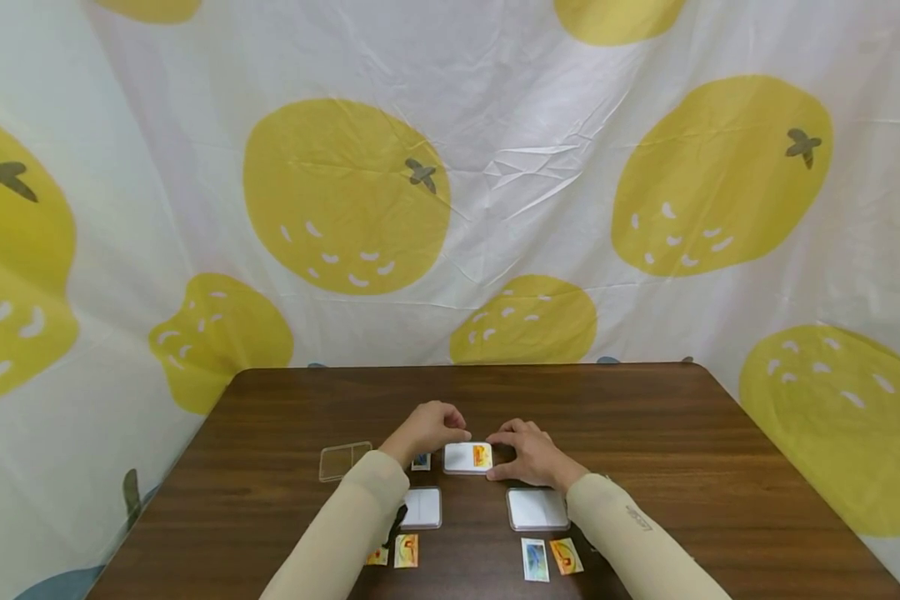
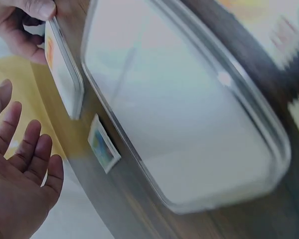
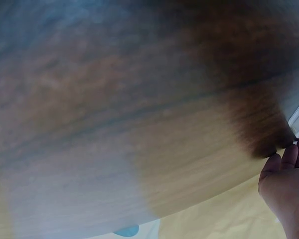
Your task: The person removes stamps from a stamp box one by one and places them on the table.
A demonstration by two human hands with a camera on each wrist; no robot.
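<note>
A flat white case (image 1: 457,457) with a clear rim has a small orange stamp (image 1: 482,456) at its right end. My right hand (image 1: 531,457) holds that case by its right end, thumb at the near corner and fingers at the far one. In the left wrist view, my left hand (image 2: 27,172) has loosely bent, spread fingers and holds nothing. It hovers by the case's far left corner. A blue stamp (image 1: 421,462) lies just left of the case, partly behind the left forearm. Right fingertips (image 3: 289,154) meet the case edge in the right wrist view.
Two more white cases lie nearer, left (image 1: 422,508) and right (image 1: 537,509). A clear lid (image 1: 339,461) lies at the left. Before the cases are orange stamps (image 1: 407,551) and, on the right, a blue stamp (image 1: 536,559) beside another orange stamp (image 1: 567,556). A fruit-print curtain (image 1: 495,208) hangs behind.
</note>
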